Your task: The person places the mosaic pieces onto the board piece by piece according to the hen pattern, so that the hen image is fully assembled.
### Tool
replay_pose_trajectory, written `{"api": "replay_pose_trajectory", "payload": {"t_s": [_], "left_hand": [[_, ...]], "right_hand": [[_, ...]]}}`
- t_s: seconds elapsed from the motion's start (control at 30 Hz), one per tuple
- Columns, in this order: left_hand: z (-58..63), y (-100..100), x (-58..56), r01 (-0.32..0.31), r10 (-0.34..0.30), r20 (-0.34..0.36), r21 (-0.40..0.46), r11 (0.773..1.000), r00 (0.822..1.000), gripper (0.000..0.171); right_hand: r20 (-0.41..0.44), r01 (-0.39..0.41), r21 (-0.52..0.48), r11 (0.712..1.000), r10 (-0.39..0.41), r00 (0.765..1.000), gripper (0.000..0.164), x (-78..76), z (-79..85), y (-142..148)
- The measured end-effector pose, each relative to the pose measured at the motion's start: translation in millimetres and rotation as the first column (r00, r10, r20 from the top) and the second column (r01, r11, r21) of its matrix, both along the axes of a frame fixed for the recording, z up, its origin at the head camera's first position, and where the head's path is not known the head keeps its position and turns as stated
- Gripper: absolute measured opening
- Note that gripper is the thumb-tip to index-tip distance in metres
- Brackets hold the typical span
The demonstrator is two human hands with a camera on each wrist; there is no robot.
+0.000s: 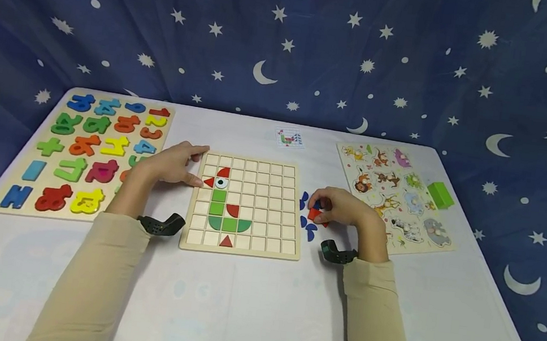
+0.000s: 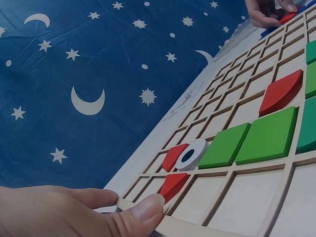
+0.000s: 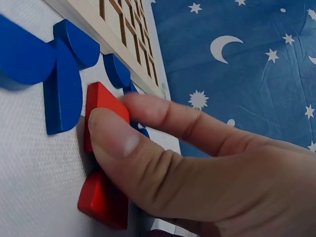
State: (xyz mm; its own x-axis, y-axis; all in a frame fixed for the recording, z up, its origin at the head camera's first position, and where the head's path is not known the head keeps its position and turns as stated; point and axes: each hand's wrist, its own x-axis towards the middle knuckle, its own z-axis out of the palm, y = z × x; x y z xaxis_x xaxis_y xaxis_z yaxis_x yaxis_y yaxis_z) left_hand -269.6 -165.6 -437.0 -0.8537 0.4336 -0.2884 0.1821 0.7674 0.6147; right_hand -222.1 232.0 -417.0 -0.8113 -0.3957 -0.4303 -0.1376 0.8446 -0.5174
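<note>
My left hand [image 1: 172, 162] rests at the left edge of a wooden grid board [image 1: 270, 193], its thumb on the rim and its index finger stretched to the upper corner. On the board, green squares [image 1: 218, 202], green quarter-rounds [image 1: 244, 225], a round eye piece [image 1: 221, 183] and several red pieces [image 1: 232, 210] form a bird-like figure. Right of the board, my right hand [image 1: 343, 206] pinches a red block [image 3: 104, 101] between thumb and index finger, low over the cloth. Another red block [image 3: 103, 200] lies under the thumb. Blue rounded pieces [image 3: 64, 84] lie beside them.
A number puzzle board [image 1: 76, 169] lies at the left, and an animal puzzle board [image 1: 393, 194] at the right with a green block [image 1: 440, 195] at its edge. Behind the grid board lies a small picture card [image 1: 290, 137]. A starry curtain [image 1: 288, 47] hangs behind the table.
</note>
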Motion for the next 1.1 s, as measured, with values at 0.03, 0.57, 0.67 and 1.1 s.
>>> {"api": "replay_pose_trajectory", "payload": {"t_s": [0.03,0.57,0.67,1.1], "left_hand": [[0.1,-0.2,-0.4,0.003,-0.003,-0.003,-0.001,1.0,1.0,0.093],[1.0,-0.9,-0.9,-0.003,0.003,0.004,-0.006,1.0,1.0,0.093],[1.1,0.2,-1.1,-0.009,0.009,0.001,-0.008,1.0,1.0,0.092],[2.2,-0.1,-0.8,0.005,-0.005,0.007,-0.016,1.0,1.0,0.092]], "right_hand": [[0.003,0.005,0.009,1.0,-0.005,1.0,0.026,-0.3,0.6,-0.7],[0.015,0.046,0.057,0.997,-0.047,0.999,0.024,0.5,7.9,-5.9],[0.007,0.046,0.066,0.997,-0.047,0.999,0.02,0.8,9.3,-6.1],[-0.092,0.06,0.04,0.997,-0.056,0.994,0.01,3.3,19.9,-5.7]]}}
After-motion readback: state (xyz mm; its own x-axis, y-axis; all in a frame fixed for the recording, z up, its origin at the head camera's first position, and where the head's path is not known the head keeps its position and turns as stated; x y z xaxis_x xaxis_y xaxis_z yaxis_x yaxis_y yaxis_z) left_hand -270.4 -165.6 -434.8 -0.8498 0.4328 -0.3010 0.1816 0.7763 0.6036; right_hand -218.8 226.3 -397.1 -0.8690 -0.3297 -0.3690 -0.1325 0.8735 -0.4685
